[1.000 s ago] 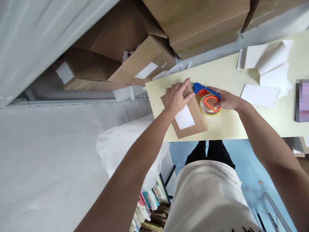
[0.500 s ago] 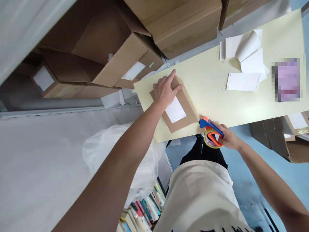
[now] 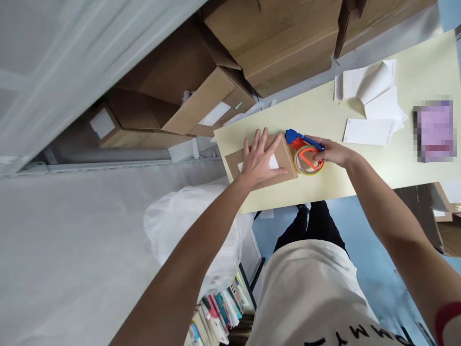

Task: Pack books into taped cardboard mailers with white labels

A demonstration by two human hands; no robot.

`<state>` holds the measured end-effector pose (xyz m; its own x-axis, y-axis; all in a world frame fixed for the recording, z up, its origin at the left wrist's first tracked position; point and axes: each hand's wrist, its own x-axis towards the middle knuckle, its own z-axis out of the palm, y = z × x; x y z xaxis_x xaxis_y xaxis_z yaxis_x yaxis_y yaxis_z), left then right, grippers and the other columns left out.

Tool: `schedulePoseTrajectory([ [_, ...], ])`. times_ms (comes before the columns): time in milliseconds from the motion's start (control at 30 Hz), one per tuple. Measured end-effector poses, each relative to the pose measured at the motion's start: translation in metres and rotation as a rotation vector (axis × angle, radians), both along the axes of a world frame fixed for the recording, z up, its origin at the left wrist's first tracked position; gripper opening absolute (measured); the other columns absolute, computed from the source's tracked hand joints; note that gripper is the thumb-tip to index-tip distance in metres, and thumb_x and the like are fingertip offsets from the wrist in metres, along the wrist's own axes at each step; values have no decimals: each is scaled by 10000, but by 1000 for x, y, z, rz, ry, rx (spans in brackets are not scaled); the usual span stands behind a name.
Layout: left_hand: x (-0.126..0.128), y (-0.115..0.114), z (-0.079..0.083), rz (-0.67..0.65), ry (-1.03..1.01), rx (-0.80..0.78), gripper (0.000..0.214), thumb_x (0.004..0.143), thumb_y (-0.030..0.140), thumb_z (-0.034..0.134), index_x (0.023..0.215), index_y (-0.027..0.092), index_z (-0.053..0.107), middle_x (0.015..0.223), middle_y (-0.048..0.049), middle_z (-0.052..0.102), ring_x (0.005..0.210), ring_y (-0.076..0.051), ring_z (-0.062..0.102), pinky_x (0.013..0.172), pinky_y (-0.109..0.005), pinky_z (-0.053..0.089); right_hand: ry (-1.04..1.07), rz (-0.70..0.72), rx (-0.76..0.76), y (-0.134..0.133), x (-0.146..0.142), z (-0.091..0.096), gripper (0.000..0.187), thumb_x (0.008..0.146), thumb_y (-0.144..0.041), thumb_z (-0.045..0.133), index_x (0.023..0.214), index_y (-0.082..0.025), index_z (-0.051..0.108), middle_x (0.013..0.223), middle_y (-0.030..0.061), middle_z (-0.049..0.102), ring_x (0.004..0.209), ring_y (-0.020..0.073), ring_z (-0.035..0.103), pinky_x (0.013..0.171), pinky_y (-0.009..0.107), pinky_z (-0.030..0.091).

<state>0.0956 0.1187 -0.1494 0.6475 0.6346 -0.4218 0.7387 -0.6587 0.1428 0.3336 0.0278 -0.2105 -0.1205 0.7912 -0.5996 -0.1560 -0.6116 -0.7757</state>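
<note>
A small brown cardboard box (image 3: 287, 164) with a white label (image 3: 273, 162) lies on the pale yellow table (image 3: 306, 110), near its left end. My left hand (image 3: 260, 161) rests flat on the box top, fingers spread, and partly covers the label. My right hand (image 3: 333, 151) is closed around the handle of a blue and orange tape dispenser (image 3: 309, 161) carrying a roll of tape. The dispenser's blue head is against or very close to the box's right end; exact contact is hard to make out.
White paper sheets (image 3: 370, 129) and a blurred purple item (image 3: 435, 130) lie farther right on the table. Large cardboard boxes (image 3: 281, 43) stand along the back. A white plastic bag (image 3: 187, 226) and a row of books (image 3: 219, 307) are at lower left; another open box (image 3: 421, 211) stands at right.
The box has turned so its length runs more left to right. My left hand has opened flat over it. The tape dispenser has moved from the table's front edge up to the box's right end.
</note>
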Motion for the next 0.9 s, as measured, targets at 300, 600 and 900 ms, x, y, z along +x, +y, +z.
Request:
schedulePoseTrajectory([
  [300, 7, 6, -1, 19, 13, 0, 1083, 631, 663, 718, 1520, 307, 211, 1511, -150, 327, 1301, -428, 345, 1033, -526, 257, -65, 106, -43, -74, -1, -1, 910, 600, -104, 682, 1439, -333, 413, 1332, -1, 601, 1205, 281, 565, 1052, 475, 450],
  [600, 12, -1, -5, 95, -6, 69, 1043, 692, 650, 659, 1530, 317, 135, 1494, -157, 362, 1297, -425, 362, 1002, -541, 310, 10, -156, -36, -155, -82, -10, 870, 620, -135, 599, 1448, -297, 387, 1414, 34, 533, 1263, 257, 528, 1116, 450, 368],
  [900, -4, 5, -10, 462, -14, 50, 1015, 754, 667, 549, 1541, 296, 26, 1572, -209, 183, 1377, -474, 244, 924, -643, 339, 57, -52, -14, -14, -13, -16, 728, 607, -122, 631, 1317, -258, 548, 1302, 56, 622, 1162, 276, 584, 1044, 503, 445],
])
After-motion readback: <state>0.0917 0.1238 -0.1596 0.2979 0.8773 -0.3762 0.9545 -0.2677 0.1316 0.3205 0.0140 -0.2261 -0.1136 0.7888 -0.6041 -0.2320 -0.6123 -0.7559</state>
